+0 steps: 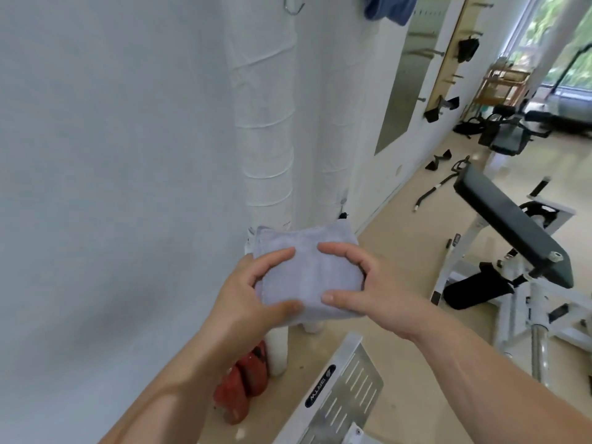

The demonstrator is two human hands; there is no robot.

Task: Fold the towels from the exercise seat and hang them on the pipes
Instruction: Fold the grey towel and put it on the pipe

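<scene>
Pale lilac terry towel [307, 270] sits folded into a small square, pinched between our left hand [253, 293] and right hand [358, 283], thumbs on top, held up just in front of the wrapped white pipes [266, 129]. Folding looks done, so next we'd guess it gets draped over a pipe. Blue cloth [386, 8] already hangs higher up.

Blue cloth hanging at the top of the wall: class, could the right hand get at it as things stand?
Probably not straight away: the right hand grips the folded towel, and the blue cloth hangs far above.
</scene>
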